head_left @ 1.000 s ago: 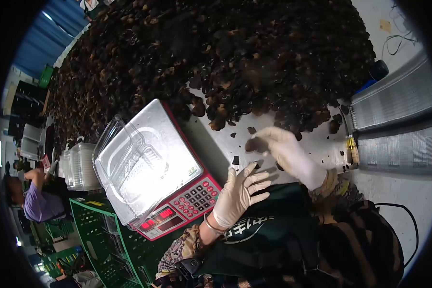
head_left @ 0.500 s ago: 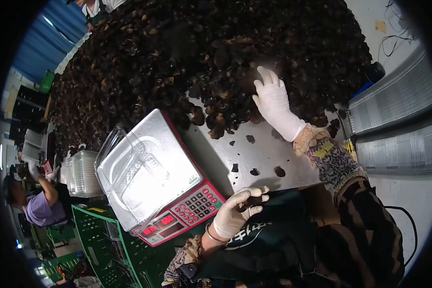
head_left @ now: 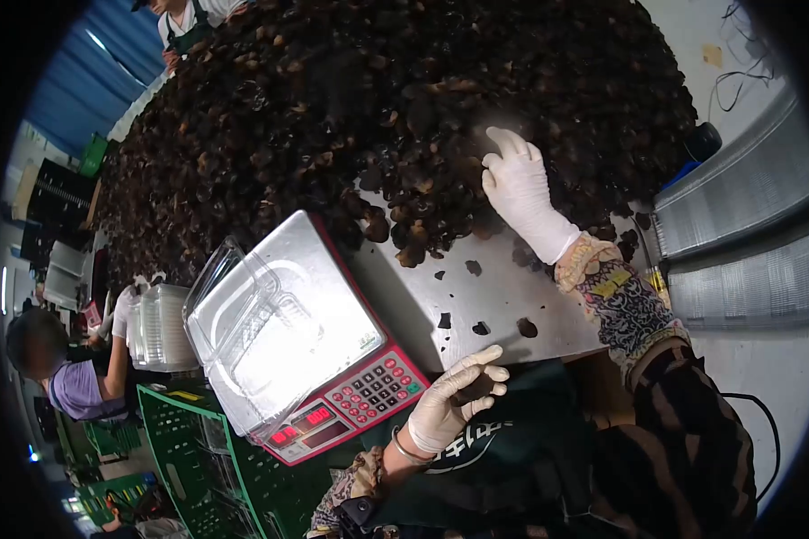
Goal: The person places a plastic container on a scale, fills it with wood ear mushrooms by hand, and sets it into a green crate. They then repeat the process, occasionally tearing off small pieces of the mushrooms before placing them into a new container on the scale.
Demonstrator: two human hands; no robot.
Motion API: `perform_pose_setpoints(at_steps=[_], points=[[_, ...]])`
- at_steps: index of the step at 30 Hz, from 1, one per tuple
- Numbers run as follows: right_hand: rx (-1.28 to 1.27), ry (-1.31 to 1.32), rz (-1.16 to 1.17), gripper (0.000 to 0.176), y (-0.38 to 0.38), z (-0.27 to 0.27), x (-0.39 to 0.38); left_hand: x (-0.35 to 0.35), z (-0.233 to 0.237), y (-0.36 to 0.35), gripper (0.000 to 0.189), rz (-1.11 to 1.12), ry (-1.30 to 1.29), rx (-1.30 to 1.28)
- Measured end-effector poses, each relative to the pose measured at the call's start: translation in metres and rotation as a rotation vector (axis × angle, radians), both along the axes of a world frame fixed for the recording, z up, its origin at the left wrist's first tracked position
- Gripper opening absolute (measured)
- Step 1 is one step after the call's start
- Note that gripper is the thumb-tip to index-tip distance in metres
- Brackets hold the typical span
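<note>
A big heap of dark brown wood ear mushrooms [head_left: 315, 117] covers the metal table. My right hand [head_left: 520, 184], in a white glove, is at the heap's near edge with its fingers bent but apart, and I see nothing held in it. My left hand [head_left: 454, 404], gloved too, is curled palm up near my apron, around a dark mushroom piece [head_left: 476, 388]. To its left stands a red electronic scale [head_left: 368, 391] with a silver pan. On that pan lies an open clear plastic box [head_left: 252, 314]; the red display seems to read zero.
Loose mushroom scraps [head_left: 527, 328] lie on the bare metal tabletop [head_left: 395, 287]. Stacked clear trays [head_left: 160, 328] and a green crate [head_left: 189, 449] are left of the scale. Nested clear plastic lids or boxes [head_left: 737, 216] stand at right. A co-worker in purple [head_left: 85, 391] handles the trays; another person [head_left: 184, 22] stands behind the heap.
My right hand has shifted slightly right in view. My left hand has turned so the dark piece in its palm shows more. The purple-sleeved co-worker's gloved hand has reached to the stacked trays.
</note>
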State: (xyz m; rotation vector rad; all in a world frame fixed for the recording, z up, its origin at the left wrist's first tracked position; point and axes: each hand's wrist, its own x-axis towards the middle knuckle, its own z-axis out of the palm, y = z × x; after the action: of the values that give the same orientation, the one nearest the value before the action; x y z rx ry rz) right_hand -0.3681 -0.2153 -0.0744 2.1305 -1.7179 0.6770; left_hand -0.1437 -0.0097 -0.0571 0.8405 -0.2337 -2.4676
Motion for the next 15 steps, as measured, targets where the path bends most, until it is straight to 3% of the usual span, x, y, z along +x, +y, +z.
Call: perform_pose_setpoints(at_steps=[3,7,15], points=[[0.044,-0.042,-0.016,0.025,0.0,0.003,0.001,0.003,0.006,0.0,0.038,0.035,-0.039,0.0],[-0.046,0.126,-0.071,0.019,0.0,-0.009,0.013,0.001,0.001,0.001,0.039,0.029,-0.018,-0.009],[0.062,-0.428,-0.045,0.019,0.003,0.009,-0.023,0.006,-0.003,0.001,0.039,0.051,-0.044,0.007]])
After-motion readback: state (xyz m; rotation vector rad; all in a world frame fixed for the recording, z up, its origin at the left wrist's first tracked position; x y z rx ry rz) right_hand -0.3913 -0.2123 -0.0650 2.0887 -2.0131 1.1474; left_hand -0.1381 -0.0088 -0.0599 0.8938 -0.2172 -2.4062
